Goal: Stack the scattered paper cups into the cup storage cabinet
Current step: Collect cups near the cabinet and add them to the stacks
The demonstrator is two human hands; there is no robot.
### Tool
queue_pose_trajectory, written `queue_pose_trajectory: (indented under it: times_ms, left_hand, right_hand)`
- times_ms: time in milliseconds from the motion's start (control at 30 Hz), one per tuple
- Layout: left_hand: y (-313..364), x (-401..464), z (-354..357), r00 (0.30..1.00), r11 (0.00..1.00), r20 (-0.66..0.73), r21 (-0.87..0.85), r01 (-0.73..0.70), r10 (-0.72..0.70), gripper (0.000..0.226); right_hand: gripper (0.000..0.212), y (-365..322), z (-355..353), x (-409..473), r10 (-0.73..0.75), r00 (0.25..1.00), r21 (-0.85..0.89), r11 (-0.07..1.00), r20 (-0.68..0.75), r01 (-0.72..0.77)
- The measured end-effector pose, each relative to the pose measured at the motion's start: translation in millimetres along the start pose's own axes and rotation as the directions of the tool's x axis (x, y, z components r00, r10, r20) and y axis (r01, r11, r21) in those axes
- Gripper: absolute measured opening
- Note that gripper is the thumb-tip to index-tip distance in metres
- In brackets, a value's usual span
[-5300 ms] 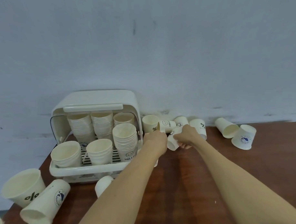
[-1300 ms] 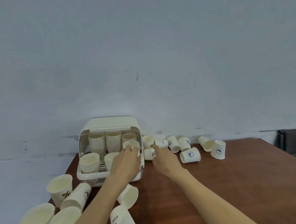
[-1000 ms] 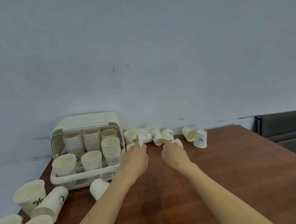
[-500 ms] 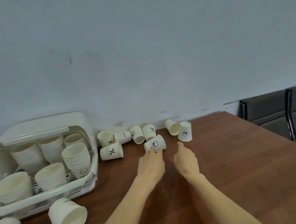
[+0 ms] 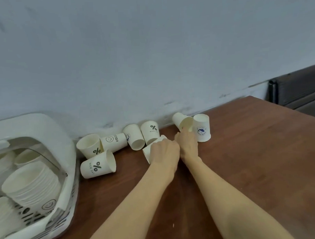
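Our left hand (image 5: 164, 151) grips a tipped paper cup (image 5: 148, 151) on the desk (image 5: 253, 169); our right hand (image 5: 188, 143) reaches the lying cup (image 5: 181, 120) just ahead, grasp unclear; the cup storage cabinet (image 5: 52, 141) sits well left, nearer the left hand

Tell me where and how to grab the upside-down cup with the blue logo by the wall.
Probably grip the blue-logo cup round its side wall, near the closed base that faces up, coming from above and the right. It stands rim-down on the table, so the rim gives no hold; the right hand and the tipped cup crowd its left.
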State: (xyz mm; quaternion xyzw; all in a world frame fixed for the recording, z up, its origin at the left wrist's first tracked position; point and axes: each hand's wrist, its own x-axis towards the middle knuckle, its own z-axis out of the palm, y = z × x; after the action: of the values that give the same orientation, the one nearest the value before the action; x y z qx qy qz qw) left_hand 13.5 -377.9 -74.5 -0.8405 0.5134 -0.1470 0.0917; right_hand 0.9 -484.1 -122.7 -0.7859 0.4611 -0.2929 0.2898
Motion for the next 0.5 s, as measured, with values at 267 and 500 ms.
queue_pose_trajectory:
  times_ms: [267, 500]
  left_hand:
    - [-7, -10, 5, 0.997, 0.999, -0.078, -0.029, -0.028, 0.026, 0.039]
    - [-32, -44, -17, 0.996, 0.994, -0.079, -0.099, 0.042, -0.049, 0.03]
  right_hand:
    - [0.027, 3, 29, 34, 0.019, 0.988, -0.142, 0.989, -0.155, -0.042]
    - [0.025, -4, 18, 15, -0.03, 0.994, -0.217, 0.976, -0.109, 0.006]
